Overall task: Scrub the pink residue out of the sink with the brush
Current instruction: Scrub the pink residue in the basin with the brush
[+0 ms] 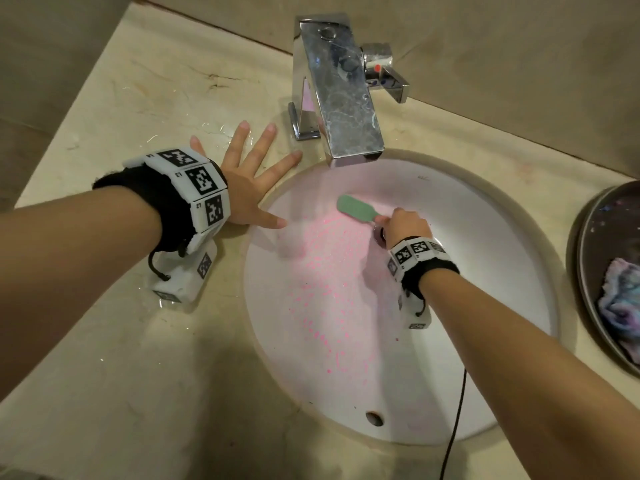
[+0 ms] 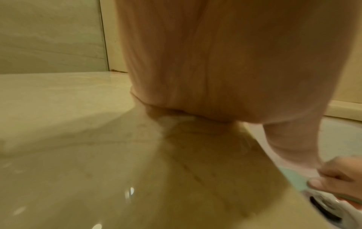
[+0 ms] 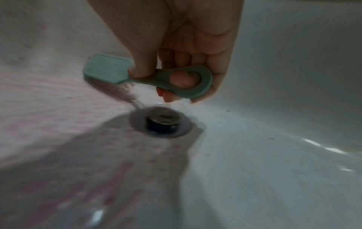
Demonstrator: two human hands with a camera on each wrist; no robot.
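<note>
Brush direction: the brush (image 1: 356, 209) lay with its long axis slanting across the basin, the flat head pointing up-left toward the faucet (image 1: 337, 95), the looped handle running down-right into the right hand (image 1: 405, 225)
Brush place: inside the sink (image 1: 502, 237), head down against the left slope just beside the drain (image 3: 160, 122)
Right hand: curled round the handle, thumb pressed at the neck, a fingertip showing through the loop
Left hand: the left hand (image 1: 249, 181) lay flat with fingers spread wide on the table (image 1: 104, 341), thumb reaching to the sink rim, holding nothing
Surface: the table was beige veined stone, wet and glossy near the left hand; the sink was a white oval bowl set into it
Residue: the pink residue (image 1: 325, 278) speckled and smeared the left half of the bowl, from under the faucet down toward the overflow hole (image 1: 374, 418)
Room: beige wall tiles behind; a dark round tray (image 1: 588, 258) at the right edge held a mottled cloth (image 1: 621, 306)
Brush look: pale green plastic, rounded rectangular head, bristles blurred and dark beneath
</note>
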